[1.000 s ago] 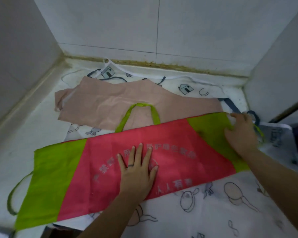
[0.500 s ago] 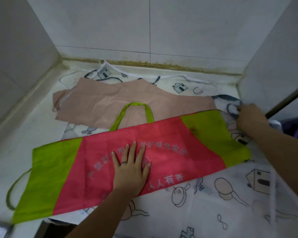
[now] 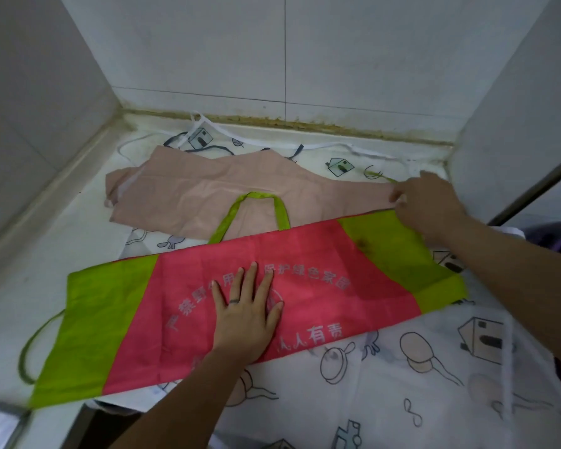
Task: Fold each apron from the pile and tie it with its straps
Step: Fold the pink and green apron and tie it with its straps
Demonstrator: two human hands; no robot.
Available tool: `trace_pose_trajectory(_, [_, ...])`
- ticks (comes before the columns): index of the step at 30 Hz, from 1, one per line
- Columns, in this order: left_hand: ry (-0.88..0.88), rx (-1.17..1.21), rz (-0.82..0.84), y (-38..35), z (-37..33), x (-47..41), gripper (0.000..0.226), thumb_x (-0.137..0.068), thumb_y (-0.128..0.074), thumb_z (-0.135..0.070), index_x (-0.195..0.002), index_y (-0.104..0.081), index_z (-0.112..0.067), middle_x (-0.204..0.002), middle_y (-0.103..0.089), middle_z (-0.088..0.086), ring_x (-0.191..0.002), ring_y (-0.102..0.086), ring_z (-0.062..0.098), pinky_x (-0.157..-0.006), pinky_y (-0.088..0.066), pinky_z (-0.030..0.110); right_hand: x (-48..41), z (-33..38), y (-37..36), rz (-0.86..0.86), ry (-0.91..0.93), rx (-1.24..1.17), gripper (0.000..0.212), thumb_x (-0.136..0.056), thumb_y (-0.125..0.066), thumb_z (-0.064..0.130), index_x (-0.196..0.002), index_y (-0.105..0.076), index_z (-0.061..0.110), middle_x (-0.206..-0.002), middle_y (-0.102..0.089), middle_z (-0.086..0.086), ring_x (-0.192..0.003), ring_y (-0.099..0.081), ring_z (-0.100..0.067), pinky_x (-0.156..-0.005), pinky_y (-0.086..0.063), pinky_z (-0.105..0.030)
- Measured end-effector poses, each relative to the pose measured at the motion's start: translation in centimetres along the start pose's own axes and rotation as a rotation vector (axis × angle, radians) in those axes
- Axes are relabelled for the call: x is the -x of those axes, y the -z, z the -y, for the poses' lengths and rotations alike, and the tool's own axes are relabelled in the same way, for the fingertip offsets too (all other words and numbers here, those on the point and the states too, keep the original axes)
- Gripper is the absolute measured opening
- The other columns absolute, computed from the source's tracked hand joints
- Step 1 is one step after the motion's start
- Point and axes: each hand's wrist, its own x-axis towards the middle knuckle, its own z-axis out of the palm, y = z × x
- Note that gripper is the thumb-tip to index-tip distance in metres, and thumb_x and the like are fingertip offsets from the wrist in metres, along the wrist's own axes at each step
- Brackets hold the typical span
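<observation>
Your red and green apron [image 3: 188, 286] lies across the middle of the frame, already folded down into a long band, with its neck loop [image 3: 256, 197] poking out along the upper edge. Your left hand [image 3: 246, 312] lies flat on the red centre panel, fingers spread, pinning the band. Your right hand [image 3: 431, 205], at the upper right, has its fingers curled and seems to pinch the thin right strap [image 3: 382, 177], which trails off toward the back wall. The left strap [image 3: 33, 345] lies loose in a loop at the lower left.

By my reading, you are partway through this one: the lengthwise fold is done, but the band is not yet folded shorter or tied. The pink apron [image 3: 208, 189] behind it and the white printed apron [image 3: 418, 367] underneath both lie spread, so they look untouched and are left to do.
</observation>
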Motion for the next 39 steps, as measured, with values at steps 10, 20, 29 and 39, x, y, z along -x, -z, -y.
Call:
trace_pose_trajectory(10, [-0.413,0.001,-0.015,1.7,5.8,4.6,0.073,-0.086,-0.041,-0.065,-0.148,-0.029,-0.029,-0.153,-0.029,0.002,-0.142,-0.021,0.021,-0.114,-0.008,0.056,13.9,9.2,-5.1,0.427,0.758,0.005,0.073,-0.077,-0.058,0.029,-0.145,-0.034,0.021,-0.153,-0.029,-0.004,-0.143,-0.021,-0.021,-0.118,-0.014,-0.039])
trace_pose_trajectory(20, [-0.192,0.017,0.058,2.1,8.6,8.1,0.059,-0.078,-0.051,-0.028,-0.137,-0.046,-0.022,-0.136,-0.053,0.01,-0.116,-0.059,0.03,-0.096,-0.039,0.051,14.4,8.3,-9.1,0.051,0.719,0.154,0.078,-0.046,-0.078,0.003,-0.123,-0.061,0.005,-0.126,-0.062,-0.011,-0.114,-0.061,-0.024,-0.11,-0.023,-0.035])
trace_pose_trajectory(29, [0.035,0.318,0.556,9.3,11.1,8.3,0.036,-0.1,-0.04,-0.021,-0.134,-0.05,-0.018,-0.141,-0.045,-0.005,-0.123,-0.045,0.006,-0.099,-0.029,0.012,11.4,9.2,-0.5,0.857,0.471,0.064,0.027,-0.093,-0.042,0.004,-0.114,-0.061,0.006,-0.118,-0.06,-0.012,-0.093,-0.052,-0.017,-0.078,-0.047,-0.028])
trace_pose_trajectory(39, [0.174,-0.042,0.764,11.8,11.4,1.6,0.033,-0.096,-0.04,-0.029,-0.111,-0.06,-0.006,-0.117,-0.057,0.015,-0.101,-0.056,0.023,-0.081,-0.039,0.028,6.8,9.8,-1.9,0.895,0.206,0.125,0.02,-0.086,-0.054,0.022,-0.068,-0.046,0.021,-0.077,-0.047,0.004,-0.065,-0.045,-0.007,-0.054,-0.035,-0.02])
